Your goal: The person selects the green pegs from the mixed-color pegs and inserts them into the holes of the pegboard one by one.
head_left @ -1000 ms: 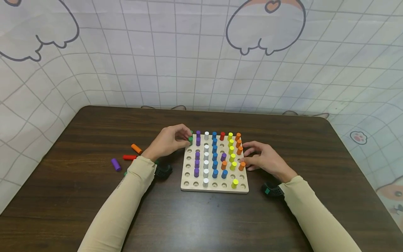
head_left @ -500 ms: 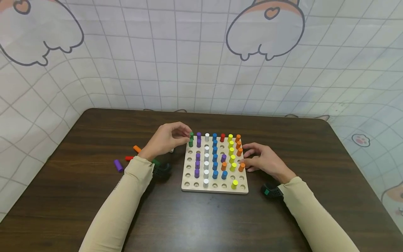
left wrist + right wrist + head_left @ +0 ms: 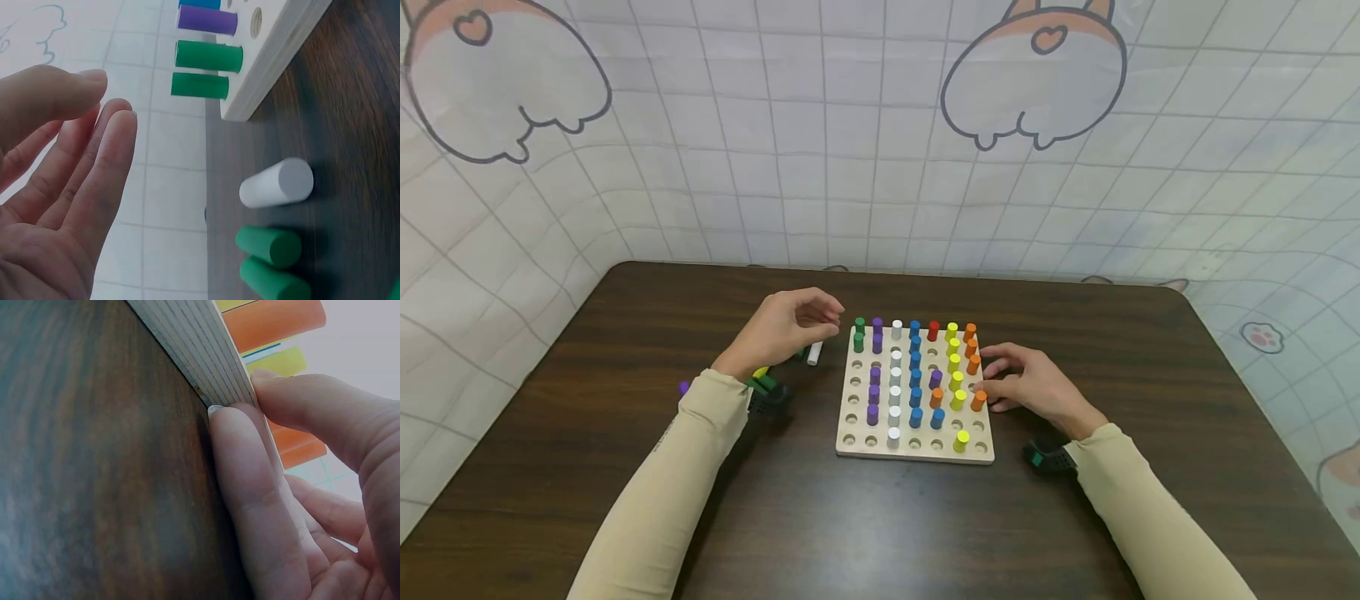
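Observation:
A wooden pegboard (image 3: 861, 429) stands on the table, its columns holding purple, white, blue, yellow and orange pegs. Two green pegs (image 3: 859, 342) are upright in the far-left holes, also visible at the board's corner in the left wrist view. My left hand (image 3: 786, 325) is off the board's left side, thumb and fingers apart with nothing between them. Below it lie a loose white peg (image 3: 275, 182) and green pegs (image 3: 269, 247). My right hand (image 3: 1030, 379) holds the board's right edge, the thumb (image 3: 300, 400) at the top and a finger (image 3: 247, 462) against the side.
Beside my left wrist, a purple peg (image 3: 683, 388) and a yellow peg (image 3: 761, 372) lie partly hidden by the arm. A dark wristband camera (image 3: 1048, 456) sits under my right wrist. Behind the dark wooden table (image 3: 880, 525) hangs a white gridded cloth (image 3: 850, 167).
My left hand has let go of the front green peg, now standing in its hole, and drawn back left over the loose pegs. The right hand stays at the board's edge.

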